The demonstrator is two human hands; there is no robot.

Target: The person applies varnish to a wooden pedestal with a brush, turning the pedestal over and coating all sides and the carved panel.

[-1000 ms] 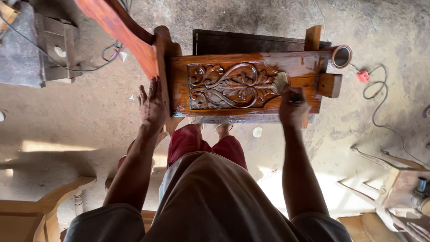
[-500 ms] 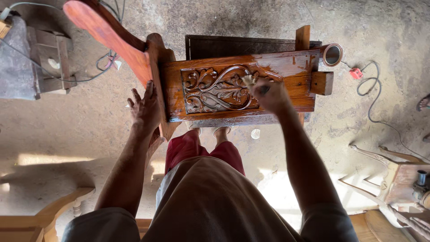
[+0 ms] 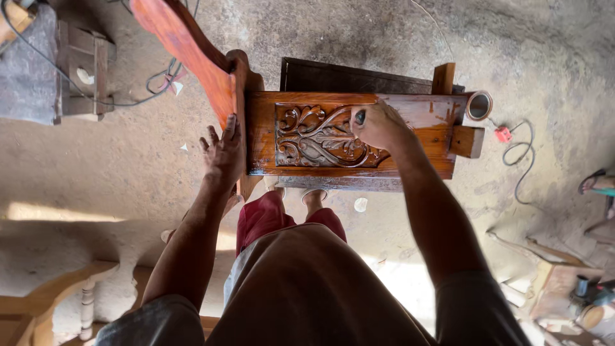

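Carved wooden panel (image 3: 349, 134), glossy with wet finish, lying flat on a low stand over the concrete floor (image 3: 115, 166), directly ahead of the feet

Right hand (image 3: 378, 125) over the panel's carved scrollwork (image 3: 317, 136), fingers closed around a small dark-tipped tool (image 3: 360, 117), most likely a brush; bristles hidden under the hand

Left hand (image 3: 223, 154) at the panel's left end, fingers spread wide, flat against the curved reddish side piece (image 3: 192, 57), holding nothing

Small round tin (image 3: 479, 106) on the panel's right end, right at the corner beside a projecting wooden block (image 3: 466, 141)

Dark board (image 3: 359, 77) behind the panel; black cable (image 3: 160, 77) and a grey box (image 3: 25, 70) well to the panel's left; red plug with its cord (image 3: 503, 134) on the floor to the panel's right

Likely trouble:
- tin knocked off the corner by the right forearm on a long stroke, spilling finish
- left palm sliding onto the wet surface, leaving prints
- finish pooling in the deep cuts of the scrollwork from an overloaded tool
- dust from the floor settling on the wet coat
- panel shifting on its stand if the bracing hand lets go
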